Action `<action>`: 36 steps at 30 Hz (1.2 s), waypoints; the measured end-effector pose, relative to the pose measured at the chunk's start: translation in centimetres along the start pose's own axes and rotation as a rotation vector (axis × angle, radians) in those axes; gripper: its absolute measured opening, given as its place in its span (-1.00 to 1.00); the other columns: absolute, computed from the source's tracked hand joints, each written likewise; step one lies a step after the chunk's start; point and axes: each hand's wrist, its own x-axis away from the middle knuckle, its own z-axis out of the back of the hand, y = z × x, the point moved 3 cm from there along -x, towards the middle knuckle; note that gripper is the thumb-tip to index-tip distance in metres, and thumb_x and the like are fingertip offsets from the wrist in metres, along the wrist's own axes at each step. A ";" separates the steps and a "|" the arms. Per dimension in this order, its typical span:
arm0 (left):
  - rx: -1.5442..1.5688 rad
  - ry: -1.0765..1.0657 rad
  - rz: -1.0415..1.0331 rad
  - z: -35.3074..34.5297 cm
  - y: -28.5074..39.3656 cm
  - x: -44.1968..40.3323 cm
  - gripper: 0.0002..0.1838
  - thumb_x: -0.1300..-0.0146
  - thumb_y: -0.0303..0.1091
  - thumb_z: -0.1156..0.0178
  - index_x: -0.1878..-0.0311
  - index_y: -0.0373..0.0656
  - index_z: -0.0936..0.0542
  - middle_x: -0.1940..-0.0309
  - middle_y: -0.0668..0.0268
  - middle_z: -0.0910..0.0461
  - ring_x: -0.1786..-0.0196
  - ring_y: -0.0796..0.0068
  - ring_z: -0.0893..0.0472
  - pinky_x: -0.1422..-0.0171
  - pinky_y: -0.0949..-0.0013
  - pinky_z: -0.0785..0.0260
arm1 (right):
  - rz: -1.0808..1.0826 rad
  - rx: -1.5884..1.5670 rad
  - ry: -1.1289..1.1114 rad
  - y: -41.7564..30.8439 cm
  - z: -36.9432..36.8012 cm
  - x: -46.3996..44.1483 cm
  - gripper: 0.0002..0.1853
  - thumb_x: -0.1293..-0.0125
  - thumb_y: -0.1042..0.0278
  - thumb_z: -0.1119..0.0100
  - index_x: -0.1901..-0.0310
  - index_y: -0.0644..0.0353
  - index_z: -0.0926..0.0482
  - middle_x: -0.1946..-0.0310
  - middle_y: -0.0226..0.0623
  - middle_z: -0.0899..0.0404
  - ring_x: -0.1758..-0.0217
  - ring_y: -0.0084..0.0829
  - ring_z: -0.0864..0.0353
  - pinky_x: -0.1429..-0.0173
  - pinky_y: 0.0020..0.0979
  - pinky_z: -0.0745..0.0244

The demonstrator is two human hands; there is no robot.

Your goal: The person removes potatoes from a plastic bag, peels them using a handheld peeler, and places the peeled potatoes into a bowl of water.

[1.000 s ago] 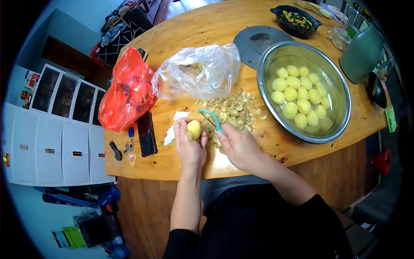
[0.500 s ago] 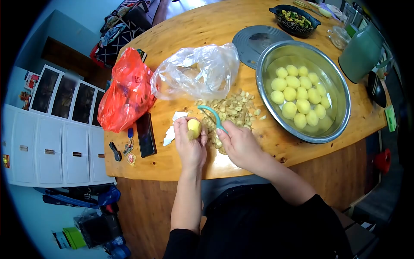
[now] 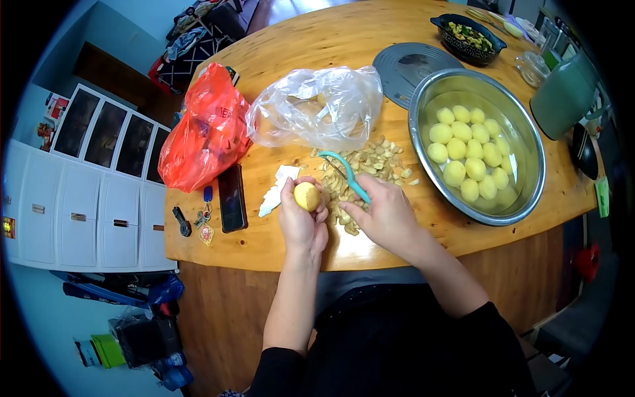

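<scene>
A yellow potato [image 3: 306, 196] with some skin showing sits in my left hand [image 3: 303, 221], my fingers curled round it. My right hand [image 3: 390, 215] grips a turquoise peeler [image 3: 358, 187], its blade end up and to the right of the potato, not touching it. Beneath and beyond the peeler, a heap of peelings [image 3: 374, 162] is spread on the wooden table [image 3: 264, 255]. Several peeled potatoes [image 3: 473, 149] lie in water in a large metal basin [image 3: 418, 132] on the right. White paper [image 3: 279, 192] lies just left of my left hand.
A clear plastic bag [image 3: 317, 109] and a red bag [image 3: 206, 135] stand beyond my hands. On the left are a phone [image 3: 232, 200] and keys [image 3: 204, 218]. Behind the basin are a grey round mat [image 3: 403, 66], a dark dish [image 3: 466, 40] and a green jug [image 3: 565, 96].
The view has shifted slightly. The potato has turned in my left hand, and the peeler has moved a little away from it.
</scene>
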 end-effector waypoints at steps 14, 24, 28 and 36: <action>0.011 -0.023 0.024 -0.7 -0.7 0.0 -0.63 -0.68 0.01 0.14 0.04 -0.07 -0.48 0.26 0.20 -0.58 0.49 0.53 -0.37 0.52 0.52 -0.17 | -0.009 0.080 0.014 0.2 0.1 -0.5 -0.80 -0.36 0.35 -0.30 0.20 0.23 -0.47 0.49 0.06 -0.63 0.39 0.18 -0.67 0.29 0.13 -0.52; -0.065 0.131 -0.017 -0.8 -1.5 -0.3 -0.65 -0.69 -0.03 0.17 0.06 -0.11 -0.42 0.36 0.22 -0.56 0.57 0.58 -0.34 0.58 0.51 -0.12 | 0.202 0.144 -0.010 -1.6 -1.2 2.4 -0.78 -0.51 0.21 -0.18 0.27 0.13 -0.46 0.51 -0.19 -0.64 0.52 -0.07 -0.68 0.48 -0.08 -0.53; -0.110 0.120 -0.064 -1.1 -1.6 -0.1 -0.69 -0.69 -0.06 0.17 0.04 -0.09 -0.39 0.37 0.20 -0.57 0.59 0.57 -0.36 0.60 0.51 -0.10 | 0.223 0.169 -0.026 -1.7 -1.4 2.6 -0.79 -0.51 0.22 -0.17 0.25 0.12 -0.46 0.52 -0.19 -0.64 0.52 -0.08 -0.68 0.48 -0.08 -0.53; -0.269 0.100 -0.159 -1.9 -0.2 0.8 -0.74 -0.68 -0.12 0.16 0.05 -0.06 -0.41 0.35 0.29 -0.57 0.51 0.60 -0.42 0.54 0.53 -0.12 | 0.007 0.207 -0.031 0.6 -0.3 0.9 -0.76 -0.56 0.19 -0.10 0.23 0.15 -0.45 0.54 -0.06 -0.63 0.49 0.08 -0.65 0.40 0.04 -0.52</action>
